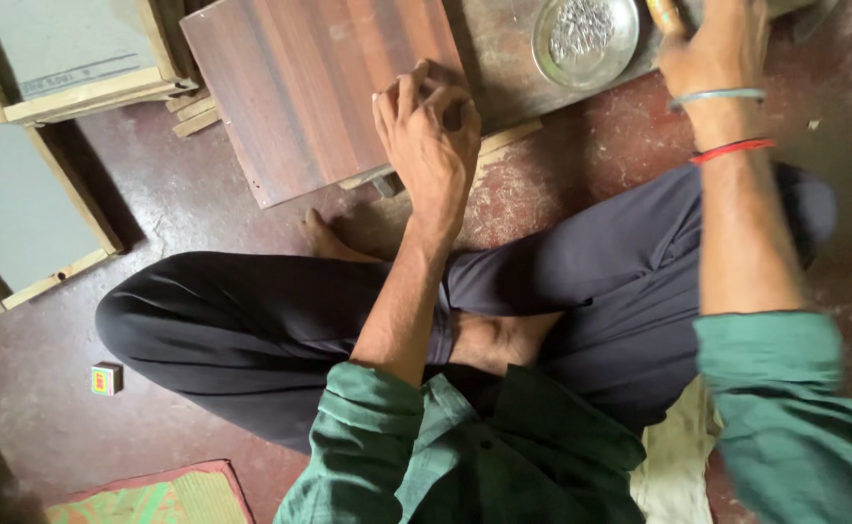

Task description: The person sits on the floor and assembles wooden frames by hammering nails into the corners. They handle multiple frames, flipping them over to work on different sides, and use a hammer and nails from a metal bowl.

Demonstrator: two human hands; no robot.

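I sit cross-legged on a reddish floor. My left hand [429, 131] rests on the near right corner of a brown wood-grain panel [300, 87], its fingertips pinched together; whether something small is between them I cannot tell. My right hand [712, 44] is raised at the top right, closed around a yellowish handle [664, 15] that runs out of the picture. A round steel dish [542, 49] full of small nails lies between the two hands, on a grey slab.
Wooden-framed grey boards [18, 194] lie at the left. Wood strips [508, 136] stick out under the panel. A small coloured box [106, 378] sits on the floor at lower left, a woven mat [154, 495] below it.
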